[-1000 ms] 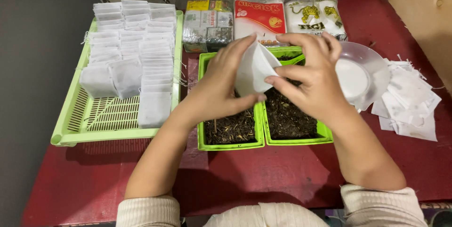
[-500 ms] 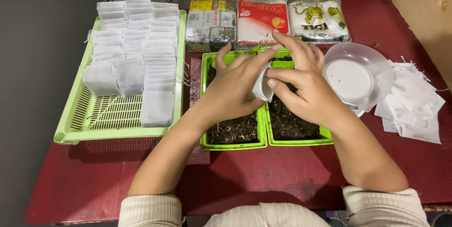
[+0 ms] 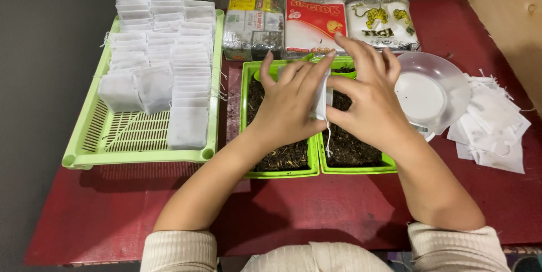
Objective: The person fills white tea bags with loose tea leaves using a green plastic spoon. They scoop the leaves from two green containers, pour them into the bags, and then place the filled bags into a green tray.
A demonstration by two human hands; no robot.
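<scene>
My fingers hide most of the small white bag (image 3: 322, 98), so only its edge and hanging string show. Both forearms reach forward over the two green trays (image 3: 282, 167) of dark loose tea. My left hand (image 3: 291, 102) and right hand (image 3: 370, 105) pinch tight on the bag between them, above the trays

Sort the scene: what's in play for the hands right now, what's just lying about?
In play:
left hand
right hand
white filter bag, pinched between both
two green trays of loose tea

Lying about:
green basket of filled bags
three packets
clear bowl
empty bags
</scene>
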